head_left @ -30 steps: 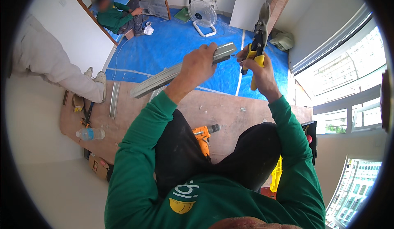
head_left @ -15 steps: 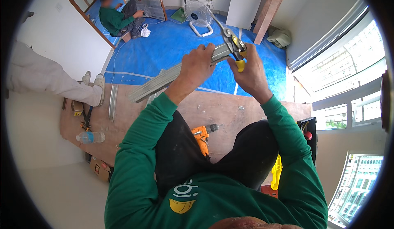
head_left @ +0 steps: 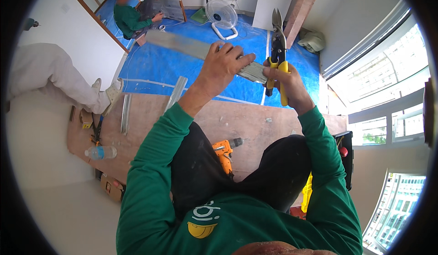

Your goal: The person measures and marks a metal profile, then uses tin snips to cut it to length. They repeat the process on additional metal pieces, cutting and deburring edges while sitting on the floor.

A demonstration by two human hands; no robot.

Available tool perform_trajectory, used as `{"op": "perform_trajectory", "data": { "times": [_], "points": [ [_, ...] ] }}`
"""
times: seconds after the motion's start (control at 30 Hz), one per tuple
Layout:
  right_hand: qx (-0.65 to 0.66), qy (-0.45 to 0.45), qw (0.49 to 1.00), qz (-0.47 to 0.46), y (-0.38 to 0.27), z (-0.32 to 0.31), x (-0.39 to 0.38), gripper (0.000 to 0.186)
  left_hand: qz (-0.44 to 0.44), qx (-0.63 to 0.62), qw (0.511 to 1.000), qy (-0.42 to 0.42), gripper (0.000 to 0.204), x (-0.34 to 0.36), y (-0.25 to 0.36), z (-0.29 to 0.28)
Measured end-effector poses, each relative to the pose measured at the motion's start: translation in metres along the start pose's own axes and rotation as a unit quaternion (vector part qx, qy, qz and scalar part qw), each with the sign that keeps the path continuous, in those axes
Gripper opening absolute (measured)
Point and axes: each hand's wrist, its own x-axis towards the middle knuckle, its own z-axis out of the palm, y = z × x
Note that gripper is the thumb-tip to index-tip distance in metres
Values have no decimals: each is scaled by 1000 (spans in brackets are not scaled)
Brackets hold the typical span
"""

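Observation:
My left hand (head_left: pixel 222 68) is wrapped round a long grey metal channel (head_left: pixel 180 46), raised above the floor. The channel's far-left part is blurred by motion. Its right end comes up against my right hand (head_left: pixel 293 86), which grips a pair of tin snips (head_left: pixel 278 42) by the yellow handles. The snips' dark blades point up and away from me, apart from the channel. My right thumb lies close to the channel's end; whether it touches the metal I cannot tell. Between my legs an orange cordless drill (head_left: pixel 223 151) lies on the wooden board (head_left: pixel 191 122).
Two more metal channels (head_left: pixel 126 113) lie on the board, near a water bottle (head_left: pixel 101 152). A person in light trousers (head_left: pixel 64 77) is at left; another in green (head_left: pixel 130 20) sits on the blue sheet (head_left: pixel 182 68) beyond, near a fan (head_left: pixel 221 15). A black toolbox (head_left: pixel 346 159) stands right.
The channel has swung so its left end is raised farther away. The snips, previously angled left against the channel's end, now point upward, apart from it. My right hand has shifted slightly right and nearer.

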Motion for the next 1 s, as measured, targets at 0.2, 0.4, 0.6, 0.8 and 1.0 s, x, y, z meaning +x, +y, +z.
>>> {"op": "perform_trajectory", "data": {
  "times": [0.2,0.4,0.6,0.8,1.0],
  "points": [
    [169,-8,985,-21,3,14,-2,43,-50,21,981,188,73,11,-13,-3],
    [180,39,976,-114,-1,21,-2,38,-504,-698,441,251,112,19,-31,-28],
    [-78,-111,989,-61,13,32,-18,47,-419,-707,560,105,61,54,-37,-5],
    [-373,-174,907,-83,29,-16,-35,73,-362,-665,653,17,50,48,-49,-14],
    [-453,-205,868,-2,50,-28,-43,82,-331,-692,642,-1,54,30,-36,-11]
  ]
}}
